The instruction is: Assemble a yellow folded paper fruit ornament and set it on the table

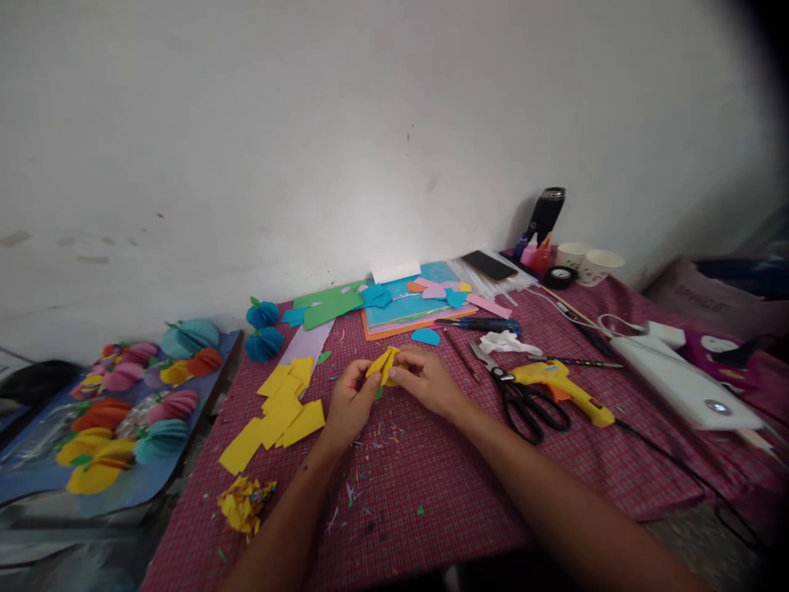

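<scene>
Between my two hands, above the middle of the checked tablecloth, is a small yellow folded paper piece [383,364]. My left hand [352,399] pinches its left side between thumb and fingers. On its right side, the thumb and fingertips of my right hand [425,380] are closed on the same piece. A bit of green paper [378,393] shows just below it. Several yellow paper rectangles [284,411] lie overlapping to the left of my left hand. Nearer me, beside my left forearm, sits a crumpled yellow paper ball [244,505].
Right of my hands lie black-handled scissors [523,403], a yellow glue gun [564,386] with its cord, a pencil [461,353] and a white power bank [684,382]. Coloured paper sheets [400,316] lie at the back. Finished paper ornaments [102,460] fill a blue stool at left.
</scene>
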`<state>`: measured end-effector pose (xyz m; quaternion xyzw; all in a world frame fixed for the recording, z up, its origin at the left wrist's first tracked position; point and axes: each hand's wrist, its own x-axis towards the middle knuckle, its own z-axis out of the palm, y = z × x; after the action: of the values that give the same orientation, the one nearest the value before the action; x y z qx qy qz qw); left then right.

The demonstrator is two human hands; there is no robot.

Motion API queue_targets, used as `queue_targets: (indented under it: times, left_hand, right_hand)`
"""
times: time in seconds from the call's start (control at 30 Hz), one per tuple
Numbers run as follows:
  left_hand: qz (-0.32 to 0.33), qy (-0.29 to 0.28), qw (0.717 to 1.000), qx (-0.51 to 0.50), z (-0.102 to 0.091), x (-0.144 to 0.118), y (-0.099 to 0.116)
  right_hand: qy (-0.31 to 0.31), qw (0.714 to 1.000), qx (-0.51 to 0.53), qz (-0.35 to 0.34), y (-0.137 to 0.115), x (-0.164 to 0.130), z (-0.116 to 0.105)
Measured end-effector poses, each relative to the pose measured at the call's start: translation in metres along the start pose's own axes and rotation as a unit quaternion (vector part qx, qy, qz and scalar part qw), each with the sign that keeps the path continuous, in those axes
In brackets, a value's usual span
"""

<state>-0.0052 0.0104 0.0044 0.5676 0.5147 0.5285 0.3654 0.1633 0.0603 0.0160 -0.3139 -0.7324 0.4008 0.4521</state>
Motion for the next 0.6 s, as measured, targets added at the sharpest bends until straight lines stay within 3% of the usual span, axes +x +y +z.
queue_targets:
  times: [0.27,0.6]
  left_hand:
    - [0.001,0.03,1.0,0.0,-0.002,0.003,-0.011]
    - [-0.021,-0.014,1.0,-0.013,-0.002,0.001,-0.003]
  right_hand:
    - [0.002,0.999,0.041,-0.001,0.005,0.001,0.002]
    - [0.018,0.994,0.089,0.068,0.013,0.002,0.004]
